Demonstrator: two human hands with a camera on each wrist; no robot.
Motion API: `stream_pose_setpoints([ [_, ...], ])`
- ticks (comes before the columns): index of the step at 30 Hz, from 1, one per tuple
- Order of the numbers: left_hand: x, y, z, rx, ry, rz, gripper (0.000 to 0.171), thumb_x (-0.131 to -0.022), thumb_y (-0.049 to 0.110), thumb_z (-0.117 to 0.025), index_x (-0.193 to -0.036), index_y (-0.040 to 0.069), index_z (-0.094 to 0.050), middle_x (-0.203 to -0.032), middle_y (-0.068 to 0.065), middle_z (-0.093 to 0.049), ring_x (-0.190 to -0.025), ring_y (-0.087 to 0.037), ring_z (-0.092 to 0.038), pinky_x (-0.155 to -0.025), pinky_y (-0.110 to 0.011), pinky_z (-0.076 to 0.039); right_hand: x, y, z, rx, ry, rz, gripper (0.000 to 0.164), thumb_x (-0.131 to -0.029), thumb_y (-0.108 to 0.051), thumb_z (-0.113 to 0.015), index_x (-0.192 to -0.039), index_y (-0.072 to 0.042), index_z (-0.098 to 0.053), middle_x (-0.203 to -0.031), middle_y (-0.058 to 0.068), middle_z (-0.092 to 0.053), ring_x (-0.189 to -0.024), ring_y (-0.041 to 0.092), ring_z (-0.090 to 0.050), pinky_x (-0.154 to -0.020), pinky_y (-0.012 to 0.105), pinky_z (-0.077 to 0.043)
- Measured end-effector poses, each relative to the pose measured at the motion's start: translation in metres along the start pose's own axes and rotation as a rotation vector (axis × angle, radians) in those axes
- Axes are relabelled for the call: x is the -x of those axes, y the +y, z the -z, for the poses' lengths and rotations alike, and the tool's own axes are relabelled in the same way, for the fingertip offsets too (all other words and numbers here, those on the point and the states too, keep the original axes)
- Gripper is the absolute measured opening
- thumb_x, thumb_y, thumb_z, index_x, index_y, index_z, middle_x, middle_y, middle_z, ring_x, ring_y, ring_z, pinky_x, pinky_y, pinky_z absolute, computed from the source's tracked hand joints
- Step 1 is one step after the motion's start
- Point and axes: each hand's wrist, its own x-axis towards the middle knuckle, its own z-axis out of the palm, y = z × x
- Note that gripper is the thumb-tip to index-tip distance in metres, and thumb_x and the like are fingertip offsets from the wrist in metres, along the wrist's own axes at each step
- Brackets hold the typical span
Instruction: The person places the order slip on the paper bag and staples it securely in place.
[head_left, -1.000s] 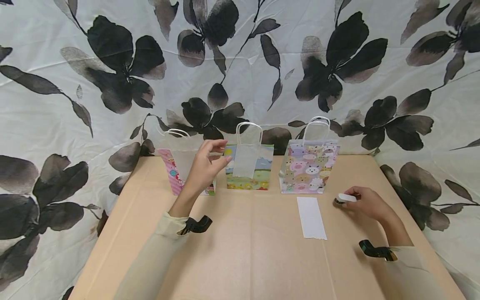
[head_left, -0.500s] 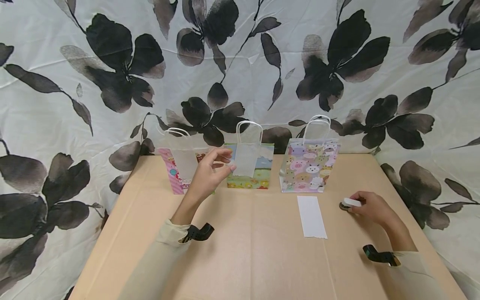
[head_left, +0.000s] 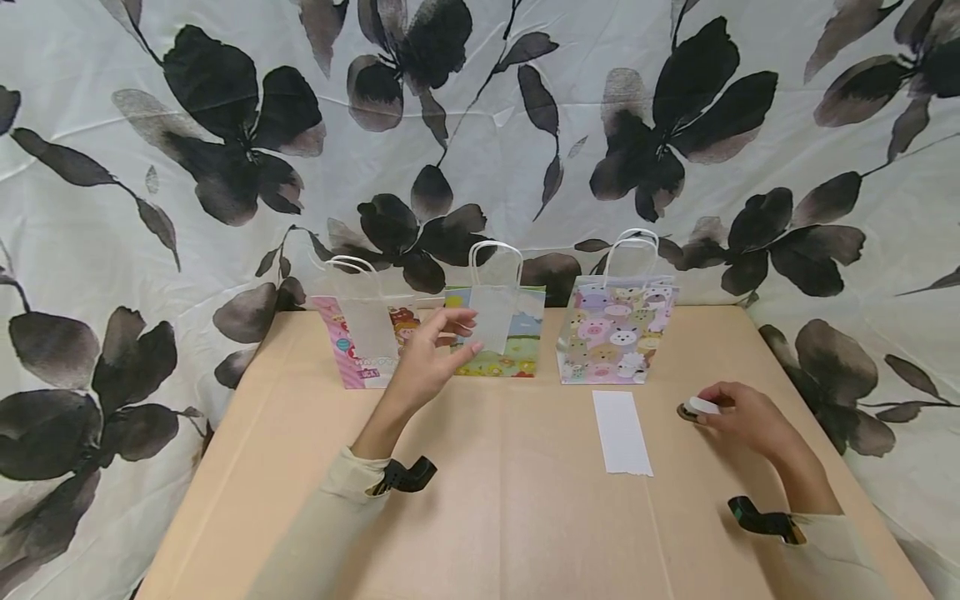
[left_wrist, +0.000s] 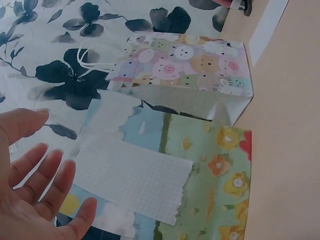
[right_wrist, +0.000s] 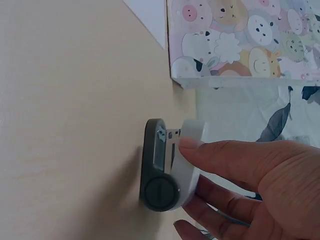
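My left hand [head_left: 423,358] hovers in front of the gap between the pink bag [head_left: 336,333] and the middle gift bag [head_left: 525,333], its fingers loosely bent around nothing. A gridded paper strip [left_wrist: 135,175] lies against the middle bag's meadow-print front. Another pale strip [head_left: 369,329] covers part of the pink bag, whose right side is partly hidden by the hand. At the table's right, my right hand [head_left: 750,417] grips a small white and dark stapler [right_wrist: 160,167] between thumb and fingers, its dark base down at the tabletop.
A third gift bag [head_left: 615,333] with animal faces stands upright at the right of the row. In front of it a loose paper strip [head_left: 622,433] lies flat on the wooden table [head_left: 450,500]. Floral cloth [head_left: 495,150] hangs behind the table.
My left hand has drifted right and slightly down, away from the pink bag toward the middle one. The right hand shifted a little to the right with the stapler, then stayed nearly still.
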Motion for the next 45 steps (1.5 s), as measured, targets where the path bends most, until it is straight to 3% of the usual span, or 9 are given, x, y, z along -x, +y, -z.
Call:
stream_pose_setpoints([
  [7,0.001,-0.001,-0.007,0.017,-0.017,-0.004,0.045,-0.090,0.011,-0.078,-0.131,0.001,-0.061,-0.121,-0.018,-0.063,-0.110,-0.028,-0.060,-0.099,-0.058,-0.048,0.004,-0.018,0.002,0.031,0.023,0.005,0.035,-0.090,-0.015,-0.076,-0.117,0.004,-0.065,-0.121,0.032,-0.062,-0.112,0.050,-0.057,-0.088,0.062,-0.050],
  [15,0.004,-0.001,-0.015,0.027,-0.040,-0.002,0.044,-0.091,0.009,-0.076,-0.131,0.001,-0.060,-0.120,-0.015,-0.062,-0.110,-0.029,-0.061,-0.098,-0.059,-0.047,0.007,-0.033,0.003,0.016,0.032,0.050,0.037,-0.093,-0.016,-0.073,-0.122,0.004,-0.064,-0.124,0.031,-0.061,-0.116,0.051,-0.054,-0.091,0.064,-0.048],
  [24,0.007,-0.009,-0.024,0.039,-0.097,0.001,0.046,-0.091,0.014,-0.078,-0.132,0.004,-0.060,-0.123,-0.012,-0.062,-0.112,-0.026,-0.061,-0.100,-0.061,-0.047,0.006,-0.054,0.009,0.013,0.111,0.135,0.039,-0.090,-0.013,-0.078,-0.122,0.006,-0.064,-0.121,0.027,-0.062,-0.116,0.048,-0.056,-0.097,0.065,-0.045],
  [28,0.007,-0.010,-0.029,0.028,-0.139,0.005,0.047,-0.092,0.015,-0.077,-0.133,0.004,-0.059,-0.125,-0.010,-0.062,-0.113,-0.026,-0.061,-0.100,-0.058,-0.048,0.004,-0.064,0.014,0.028,0.176,0.175,0.042,-0.087,-0.013,-0.081,-0.121,0.005,-0.064,-0.119,0.025,-0.063,-0.113,0.044,-0.058,-0.098,0.064,-0.045],
  [34,0.007,-0.012,-0.042,0.053,-0.208,0.029,0.047,-0.093,0.016,-0.075,-0.136,0.006,-0.058,-0.128,-0.008,-0.061,-0.116,-0.036,-0.061,-0.101,-0.055,-0.048,-0.003,-0.077,0.023,0.014,0.244,0.191,0.054,-0.088,-0.019,-0.081,-0.129,0.005,-0.058,-0.124,0.027,-0.061,-0.115,0.044,-0.057,-0.100,0.065,-0.043],
  [41,0.009,-0.019,-0.064,0.039,-0.292,0.029,0.045,-0.093,0.019,-0.076,-0.135,0.015,-0.060,-0.122,0.000,-0.064,-0.113,-0.024,-0.063,-0.098,-0.052,-0.051,-0.009,-0.090,0.035,-0.032,0.283,0.203,0.068,-0.088,-0.024,-0.082,-0.139,0.007,-0.049,-0.131,0.030,-0.054,-0.120,0.049,-0.052,-0.099,0.068,-0.042],
  [45,0.011,-0.024,-0.081,0.053,-0.365,0.046,0.049,-0.093,0.020,-0.075,-0.139,0.016,-0.058,-0.127,-0.005,-0.062,-0.115,-0.025,-0.062,-0.098,-0.054,-0.050,-0.014,-0.095,0.044,-0.068,0.300,0.202,0.074,-0.088,-0.024,-0.081,-0.145,0.006,-0.044,-0.138,0.031,-0.049,-0.124,0.051,-0.049,-0.099,0.069,-0.041],
])
